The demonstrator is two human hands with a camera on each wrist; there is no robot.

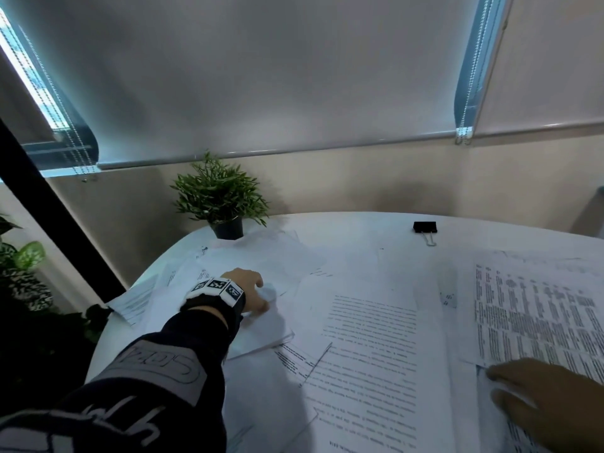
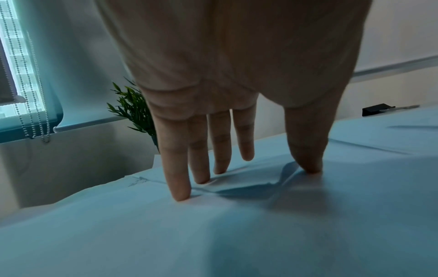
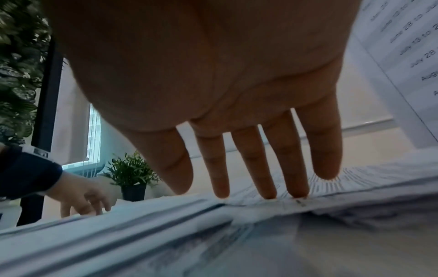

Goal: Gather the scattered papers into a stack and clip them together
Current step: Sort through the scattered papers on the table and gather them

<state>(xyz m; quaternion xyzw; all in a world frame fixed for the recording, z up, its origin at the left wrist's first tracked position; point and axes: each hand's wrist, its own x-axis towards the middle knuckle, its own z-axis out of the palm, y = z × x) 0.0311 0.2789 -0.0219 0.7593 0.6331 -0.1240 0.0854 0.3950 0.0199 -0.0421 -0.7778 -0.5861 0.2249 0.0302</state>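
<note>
Round white table [image 1: 359, 223] under loose printed papers [image 1: 369, 338], both hands' straight, spread fingers [image 2: 180, 168] pressing flat sheets.

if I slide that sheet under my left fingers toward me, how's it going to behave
Probably floppy: the sheet already buckles into a small ridge between the left hand's fingertips and thumb. It looks light and thin, so it may crumple rather than travel flat. Lying on other loose papers, it could slip easily and drag neighbours along.
</note>
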